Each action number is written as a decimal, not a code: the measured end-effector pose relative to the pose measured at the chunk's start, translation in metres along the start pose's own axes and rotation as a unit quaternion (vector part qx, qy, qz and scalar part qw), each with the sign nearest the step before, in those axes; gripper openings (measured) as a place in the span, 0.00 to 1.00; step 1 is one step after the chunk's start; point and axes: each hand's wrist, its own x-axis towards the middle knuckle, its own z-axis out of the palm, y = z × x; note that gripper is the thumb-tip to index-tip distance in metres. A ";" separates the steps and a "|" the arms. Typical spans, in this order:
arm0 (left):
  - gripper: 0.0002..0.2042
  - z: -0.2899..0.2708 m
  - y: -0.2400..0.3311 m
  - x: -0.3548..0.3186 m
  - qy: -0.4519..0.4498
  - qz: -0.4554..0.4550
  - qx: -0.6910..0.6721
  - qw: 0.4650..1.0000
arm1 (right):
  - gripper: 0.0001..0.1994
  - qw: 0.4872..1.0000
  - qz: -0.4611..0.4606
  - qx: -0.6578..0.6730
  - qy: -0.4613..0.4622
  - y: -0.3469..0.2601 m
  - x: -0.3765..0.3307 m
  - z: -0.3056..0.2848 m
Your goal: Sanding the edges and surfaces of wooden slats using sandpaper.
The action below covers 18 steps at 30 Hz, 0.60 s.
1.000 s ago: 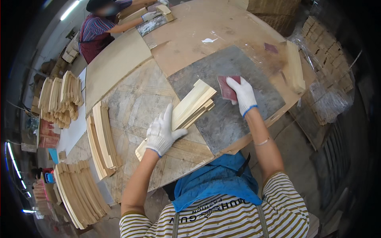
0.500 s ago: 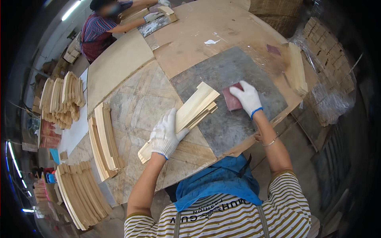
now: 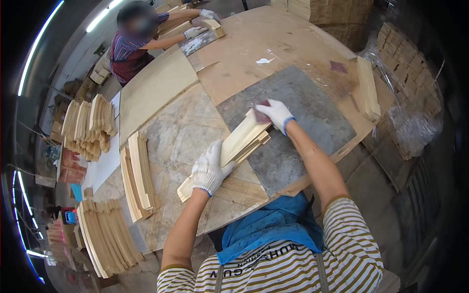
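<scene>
My left hand (image 3: 210, 168), in a white knitted glove, is closed around a small stack of pale wooden slats (image 3: 240, 140) that lies slantwise over the table. Its fingers cross the top face and the thumb presses along the near side. In my gloved right hand (image 3: 278, 115) is a dark red piece of sandpaper (image 3: 263, 113), which touches the upper face of the slats at their far end. The fingers cover part of the sandpaper. Two curved wooden pieces (image 3: 139, 168) lie side by side left of my left hand.
The worktable (image 3: 161, 117) carries a dark grey sheet (image 3: 303, 102). At its right lie a wooden stack (image 3: 367, 88) and another red sandpaper piece (image 3: 338, 66). Curved wooden pieces (image 3: 105, 234) are stacked at the left. A co-worker (image 3: 132, 46) works across the table; wrapped wood (image 3: 400, 63) stands right.
My right hand has moved left with the sandpaper, from above the grey sheet onto the far end of the slats. My left hand still holds the slats. The whole view has shifted slightly.
</scene>
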 end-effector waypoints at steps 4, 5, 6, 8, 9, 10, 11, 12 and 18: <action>0.35 0.005 -0.004 0.000 0.033 0.026 0.001 0.999 | 0.20 0.987 0.115 -0.112 -0.007 0.001 -0.048 -0.040; 0.36 0.003 -0.002 0.003 0.049 0.047 -0.003 0.998 | 0.19 0.985 -0.013 -0.173 0.023 0.022 -0.044 -0.061; 0.36 0.000 -0.001 0.004 0.051 0.048 -0.005 0.998 | 0.19 0.962 -0.139 -0.232 0.047 0.021 -0.046 -0.067; 0.35 -0.013 0.005 0.002 0.046 -0.012 -0.052 0.998 | 0.16 0.990 -0.061 -0.034 0.126 -0.005 -0.064 -0.070; 0.35 -0.019 0.015 0.003 0.046 -0.008 -0.054 0.997 | 0.11 0.968 -0.188 0.010 0.164 -0.010 -0.069 -0.073; 0.35 -0.025 0.023 0.000 0.061 -0.012 -0.080 0.995 | 0.10 0.966 -0.195 0.044 0.164 -0.032 -0.087 -0.060; 0.34 -0.033 0.029 -0.004 0.078 -0.016 -0.104 0.991 | 0.09 0.962 -0.203 0.079 0.164 -0.060 -0.109 -0.037; 0.34 -0.039 0.033 -0.005 0.079 -0.013 -0.103 0.991 | 0.09 0.966 -0.207 0.077 0.134 -0.073 -0.126 -0.012; 0.35 -0.067 0.035 -0.043 -0.140 -0.033 -0.345 0.928 | 0.07 0.847 -0.471 -0.211 0.125 -0.068 -0.104 -0.001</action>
